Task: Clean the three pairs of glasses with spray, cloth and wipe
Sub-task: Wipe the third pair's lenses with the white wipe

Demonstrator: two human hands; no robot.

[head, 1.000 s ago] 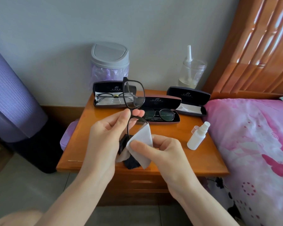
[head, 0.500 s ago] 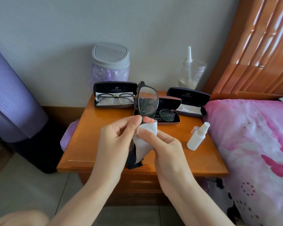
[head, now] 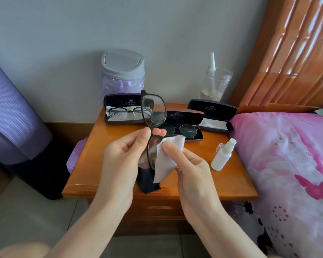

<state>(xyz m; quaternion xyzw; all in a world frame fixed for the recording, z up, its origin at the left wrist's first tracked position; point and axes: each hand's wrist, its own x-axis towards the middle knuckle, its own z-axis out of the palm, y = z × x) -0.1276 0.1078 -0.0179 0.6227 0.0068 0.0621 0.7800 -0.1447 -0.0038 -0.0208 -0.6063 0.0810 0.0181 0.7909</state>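
My left hand [head: 119, 161] pinches black-framed glasses [head: 153, 111] upright, my right hand [head: 192, 168] pinches white cloth [head: 169, 154] against a lens — left case [head: 121, 102], middle case [head: 185, 116] hold pairs.

Soft, even daylight, focus sharp. Glare streaks on headboard [head: 295, 53] up-right of right hand [head: 192, 172]; sheen on table [head: 93, 146] left of left hand [head: 119, 164]. Edges bowed.

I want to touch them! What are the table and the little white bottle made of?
The table looks like varnished wood: orange-brown grain, glossy reflections. The bottle is probably plastic: smooth, opaque, matte white.
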